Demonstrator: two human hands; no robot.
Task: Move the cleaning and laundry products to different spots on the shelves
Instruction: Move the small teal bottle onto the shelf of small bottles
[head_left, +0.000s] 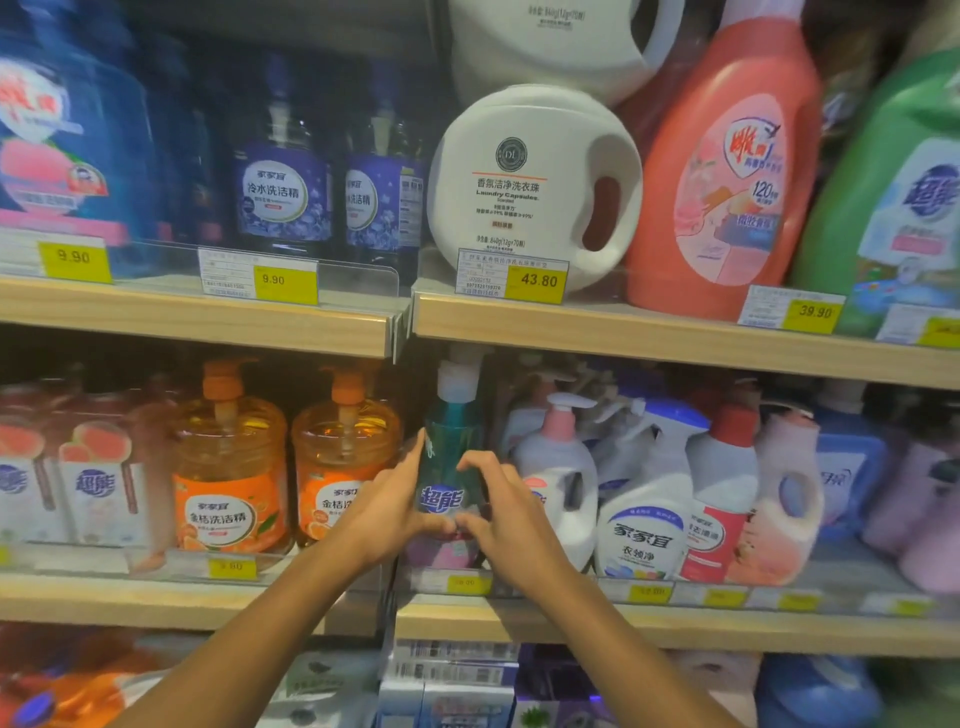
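A slim teal bottle (451, 447) with a white cap and a blue logo stands upright on the middle shelf (675, 626), at its left end beside the divider. My left hand (387, 506) holds its left side with fingers pointing up. My right hand (501, 506) cups its right side, and the two thumbs meet across the front of the bottle. Both forearms reach in from the bottom of the view.
Two orange pump bottles (231, 467) stand left of the teal one; a white pump bottle (561, 467) and a white spray bottle (649, 499) crowd its right. The upper shelf (675, 343) carries a white capsule jug (530, 192), a red jug (727, 171) and purple bottles (283, 192).
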